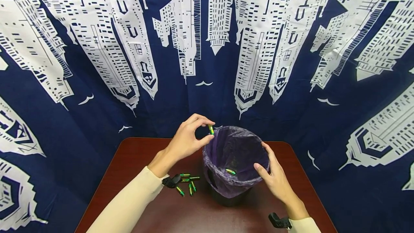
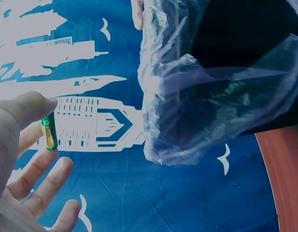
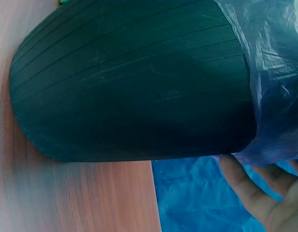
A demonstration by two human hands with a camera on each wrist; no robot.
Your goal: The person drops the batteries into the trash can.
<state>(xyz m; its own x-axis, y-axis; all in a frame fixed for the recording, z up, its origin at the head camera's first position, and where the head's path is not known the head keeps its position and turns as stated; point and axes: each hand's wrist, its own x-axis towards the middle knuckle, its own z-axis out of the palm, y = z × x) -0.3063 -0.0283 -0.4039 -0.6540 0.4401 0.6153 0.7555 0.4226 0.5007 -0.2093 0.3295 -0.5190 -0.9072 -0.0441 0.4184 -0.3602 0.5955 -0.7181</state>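
My left hand (image 1: 189, 134) pinches a small green-and-gold battery (image 1: 211, 129) between thumb and fingertips, just above the left rim of a dark trash bin (image 1: 226, 200). In the left wrist view the same battery (image 2: 50, 131) stands nearly upright, the other fingers spread loosely. A purple plastic liner (image 1: 213, 179) is folded over the bin's rim. My right hand (image 1: 275, 175) holds the rim's right side, thumb toward the opening; in the right wrist view the liner partly hides its fingers (image 3: 245, 188). Another battery (image 1: 230, 171) shows at the liner's near edge; whether it rests there I cannot tell.
Several more green-and-gold batteries (image 1: 185, 180) lie on the reddish-brown table (image 1: 161, 211) left of the bin, close to my left wrist. Behind the table hangs a navy curtain (image 1: 174, 107) printed with white buildings. Black straps (image 1: 279, 221) circle both wrists.
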